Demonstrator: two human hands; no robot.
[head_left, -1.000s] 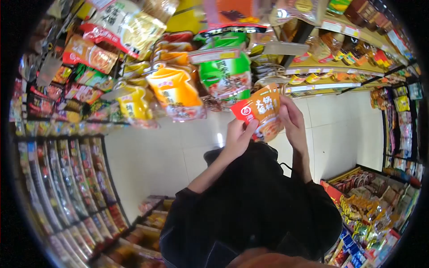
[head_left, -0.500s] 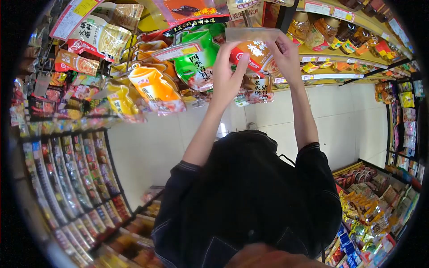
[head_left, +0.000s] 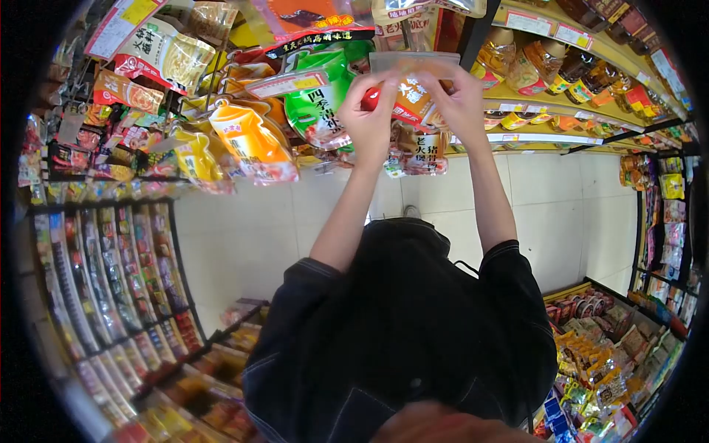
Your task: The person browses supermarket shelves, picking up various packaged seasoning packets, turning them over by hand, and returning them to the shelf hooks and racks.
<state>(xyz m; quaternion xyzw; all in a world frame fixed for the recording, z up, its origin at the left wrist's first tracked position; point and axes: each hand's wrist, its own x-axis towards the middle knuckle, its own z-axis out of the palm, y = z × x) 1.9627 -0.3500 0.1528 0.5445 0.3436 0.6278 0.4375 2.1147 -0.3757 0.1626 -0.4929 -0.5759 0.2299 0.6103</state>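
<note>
Both my hands grip an orange and red packet (head_left: 417, 100) at the hanging rack, just under a clear plastic tag holder (head_left: 415, 60). My left hand (head_left: 367, 107) has thumb and fingers closed at the packet's left edge; my right hand (head_left: 459, 103) pinches its upper right part. The packet's top is partly hidden by the holder and fingers. To its left hangs a green pouch (head_left: 317, 100), and farther left an orange pouch (head_left: 251, 140). Below the packet, a pouch with dark lettering (head_left: 428, 151) hangs behind.
Shelves of bottles (head_left: 528, 66) stand at the upper right. More packets (head_left: 166, 55) hang at the upper left. Racks of small goods (head_left: 111, 273) line the left side, and a bin of packets (head_left: 602, 362) is at the lower right. Pale floor tiles (head_left: 546, 221) lie below.
Over the last second my hands have carried the packet up and forward from in front of my body to the rack. The view has shifted slightly, and the packet now sits beneath the tag holder.
</note>
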